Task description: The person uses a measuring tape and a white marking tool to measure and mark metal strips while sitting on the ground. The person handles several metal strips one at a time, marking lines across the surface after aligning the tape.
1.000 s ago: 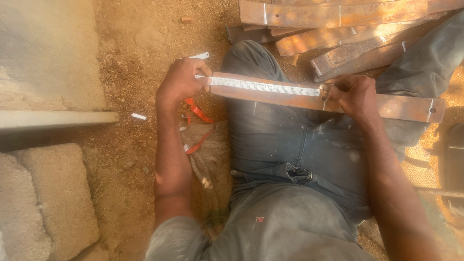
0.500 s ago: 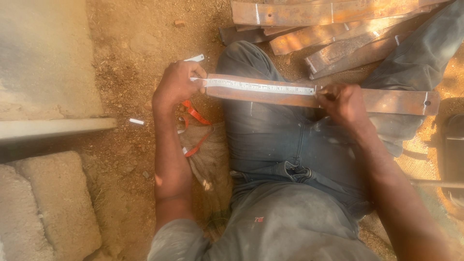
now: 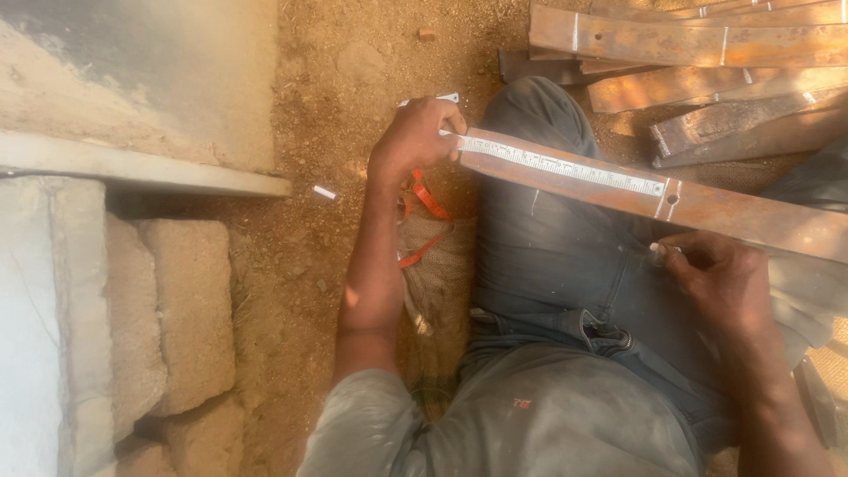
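Note:
A rusty flat steel bar [image 3: 742, 212] lies across my lap, running from left to right. A steel ruler [image 3: 565, 165] rests flat along its left part. My left hand [image 3: 415, 137] grips the bar's left end and presses the ruler's end down. My right hand [image 3: 720, 278] sits just below the bar, off it, pinching a small white piece of chalk [image 3: 658, 251]. A white mark crosses the bar beside a drilled hole [image 3: 671, 199] at the ruler's right end.
More rusty flat bars [image 3: 689, 40] with white marks are piled at the top right. A sack with orange straps [image 3: 424, 208] lies under my left arm. Concrete blocks [image 3: 168, 309] and a slab [image 3: 132, 168] fill the left. A small white chalk bit [image 3: 324, 192] lies on the dirt.
My right hand has come off the bar and dropped below it toward my lap. The white mark by the hole now shows. The left hand keeps its hold.

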